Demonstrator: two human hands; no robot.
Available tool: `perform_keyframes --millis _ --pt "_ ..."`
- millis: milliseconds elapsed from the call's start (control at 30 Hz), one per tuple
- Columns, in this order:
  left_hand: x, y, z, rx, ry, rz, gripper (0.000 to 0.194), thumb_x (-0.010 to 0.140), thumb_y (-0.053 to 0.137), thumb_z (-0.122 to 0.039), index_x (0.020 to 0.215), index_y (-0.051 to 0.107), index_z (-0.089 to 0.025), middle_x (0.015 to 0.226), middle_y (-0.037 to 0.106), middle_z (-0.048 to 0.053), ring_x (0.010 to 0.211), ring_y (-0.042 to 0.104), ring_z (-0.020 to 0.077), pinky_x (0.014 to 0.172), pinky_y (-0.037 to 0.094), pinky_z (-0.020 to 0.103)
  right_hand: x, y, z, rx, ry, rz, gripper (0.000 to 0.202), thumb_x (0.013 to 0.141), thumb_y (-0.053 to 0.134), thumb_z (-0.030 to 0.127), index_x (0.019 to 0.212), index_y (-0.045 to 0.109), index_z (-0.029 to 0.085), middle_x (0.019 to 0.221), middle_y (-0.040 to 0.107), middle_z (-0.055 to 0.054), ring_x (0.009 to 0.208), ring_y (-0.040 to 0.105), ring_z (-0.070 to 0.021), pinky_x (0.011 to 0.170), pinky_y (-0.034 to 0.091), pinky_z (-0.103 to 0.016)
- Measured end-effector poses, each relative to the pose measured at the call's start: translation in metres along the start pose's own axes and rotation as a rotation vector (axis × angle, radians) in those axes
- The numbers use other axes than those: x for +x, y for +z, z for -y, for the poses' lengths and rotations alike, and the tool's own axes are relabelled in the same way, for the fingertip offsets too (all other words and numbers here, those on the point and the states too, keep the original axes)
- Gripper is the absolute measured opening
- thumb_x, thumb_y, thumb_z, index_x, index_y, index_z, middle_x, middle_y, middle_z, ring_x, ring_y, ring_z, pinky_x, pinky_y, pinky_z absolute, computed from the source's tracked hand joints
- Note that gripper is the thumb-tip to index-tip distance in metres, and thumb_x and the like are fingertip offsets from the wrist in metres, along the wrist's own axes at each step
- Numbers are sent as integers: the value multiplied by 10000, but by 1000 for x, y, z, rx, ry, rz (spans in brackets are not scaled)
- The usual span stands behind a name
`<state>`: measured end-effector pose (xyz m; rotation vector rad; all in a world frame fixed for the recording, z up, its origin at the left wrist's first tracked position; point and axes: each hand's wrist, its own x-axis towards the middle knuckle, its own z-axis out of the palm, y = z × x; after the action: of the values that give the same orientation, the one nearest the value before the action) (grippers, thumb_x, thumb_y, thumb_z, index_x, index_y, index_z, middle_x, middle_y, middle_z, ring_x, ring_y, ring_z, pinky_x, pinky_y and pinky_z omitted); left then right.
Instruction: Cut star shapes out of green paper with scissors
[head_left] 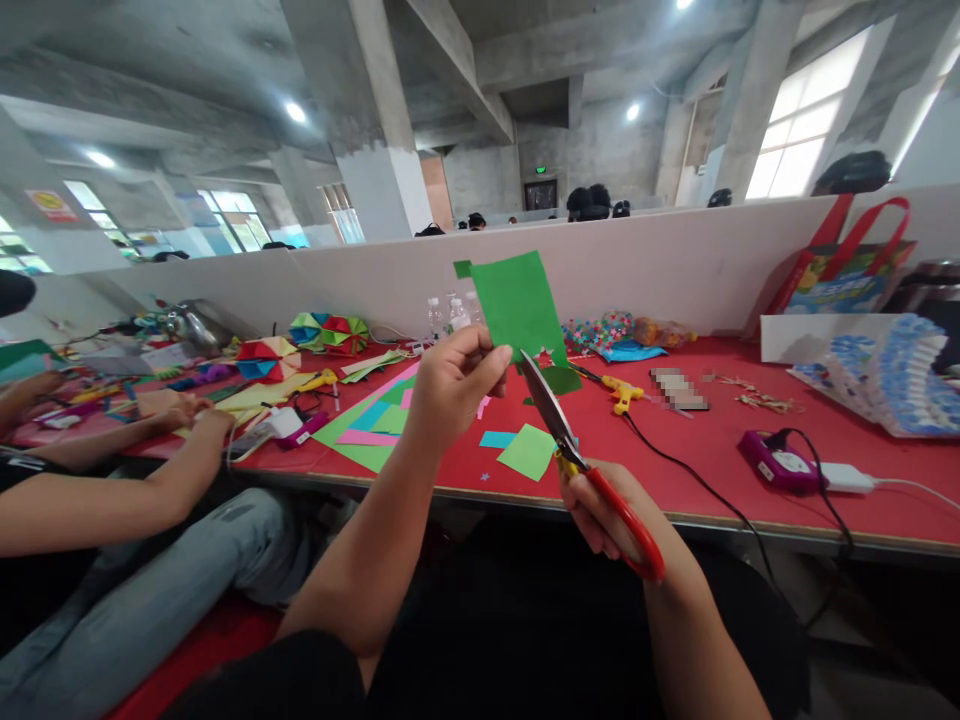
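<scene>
Forearms [379, 570] of the person lie nearest the viewer, converging on a green sheet [517, 300] held upright above the red worktop [720, 490]. White partition [675, 260]: runs along the far edge of the worktop, behind the green sheet. Pillar [367, 130]: beyond the partition, up and to the left of the green sheet, gray above and white below. Co-worker [97, 510]: seated at the worktop, well to the left of the green sheet, in jeans [225, 545]. Bag [840, 270]: far to the right of the green sheet, with red handles. Paper stack [349, 445]: on the worktop, below and to the left of the green sheet, with pink, blue and green pieces. Left hand [457, 385]: at the lower edge of the green sheet, thumb and fingers closed in a pinch upon it. Right hand [604, 505]: below and to the right of the green sheet, fingers curled around the handles of the scissors [551, 405]. Scissors: blades close together, tips at the lower edge of the green sheet; whether paper lies between them cannot be told. Yellow glue gun [622, 393]: on the worktop, right of the green sheet. Lime square [529, 453]: below the green sheet. Star [485, 477]: below the green sheet, near the worktop's front edge.
</scene>
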<state>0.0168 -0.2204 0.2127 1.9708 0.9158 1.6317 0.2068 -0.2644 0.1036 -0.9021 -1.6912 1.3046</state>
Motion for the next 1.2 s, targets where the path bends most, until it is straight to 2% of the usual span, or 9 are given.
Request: perform_keyframes --millis 200,400,900,1200 --pt "1 -1 0 12 -5 9 193 803 577 -200 617 532 -182 495 545 -38 447 524 60 453 424 189 1 1 -3 19 11 4 413 886 499 564 705 465 195 393 453 71 288 313 -44 311 209 -164" --pt "-2 -2 -1 9 -1 50 185 804 581 -211 625 543 -178 501 539 -37 455 511 61 466 430 197 2 1 -5 8 -73 26 477 877 471 643 744 480 186 421 466 63 313 332 -46 336 222 -172" --pt "-1 -2 -4 13 4 50 194 806 579 -203 618 538 -178 497 533 -42 458 506 60 469 434 199 4 4 2 11 27 -18 368 874 496 515 679 443 207 376 429 79 282 301 -45 299 208 -164" --pt "-1 0 -4 9 -8 40 188 799 582 -205 619 539 -176 493 534 -41 449 511 58 457 428 191 3 3 3 -1 13 -17 424 851 485 588 669 427 209 376 425 80 287 301 -43 308 200 -167"
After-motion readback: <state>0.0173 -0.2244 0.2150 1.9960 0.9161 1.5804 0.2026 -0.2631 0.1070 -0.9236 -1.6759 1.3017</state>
